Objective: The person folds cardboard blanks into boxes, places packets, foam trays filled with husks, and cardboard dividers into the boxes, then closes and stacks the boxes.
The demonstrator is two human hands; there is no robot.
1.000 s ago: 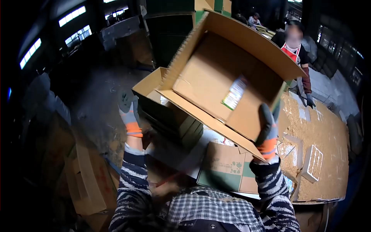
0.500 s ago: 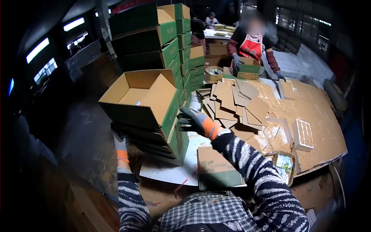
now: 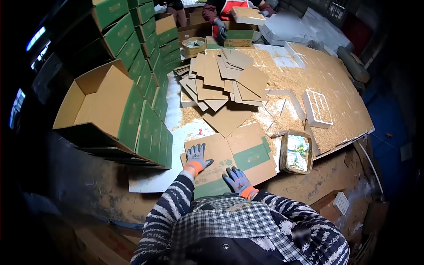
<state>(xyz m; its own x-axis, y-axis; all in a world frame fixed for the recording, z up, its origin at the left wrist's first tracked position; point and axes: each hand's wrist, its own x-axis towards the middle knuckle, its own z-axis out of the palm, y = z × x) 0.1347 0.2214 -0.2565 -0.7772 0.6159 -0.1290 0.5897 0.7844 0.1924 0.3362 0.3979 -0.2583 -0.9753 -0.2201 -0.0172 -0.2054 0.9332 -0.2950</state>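
Observation:
A flattened cardboard box, brown with green printed bands, lies on the table edge right in front of me. My left hand, in a grey glove with an orange cuff, rests on its left part with fingers spread. On its near edge lies my right hand, gloved alike, fingers stretched forward and open. Neither hand is wrapped around anything. To the left stands an open-topped green carton on a pile of similar nested cartons.
Taller stacks of green cartons rise behind. Loose cardboard sheets lie heaped on the sawdust-strewn table. At right are a basket of printed packets and a white divided tray. A co-worker in a red apron stands across.
Both hands have left the carton stack at left and come down onto the flattened box, which now lies turned and wider. My view has tilted down. The co-worker now holds up a sawdust-covered slab.

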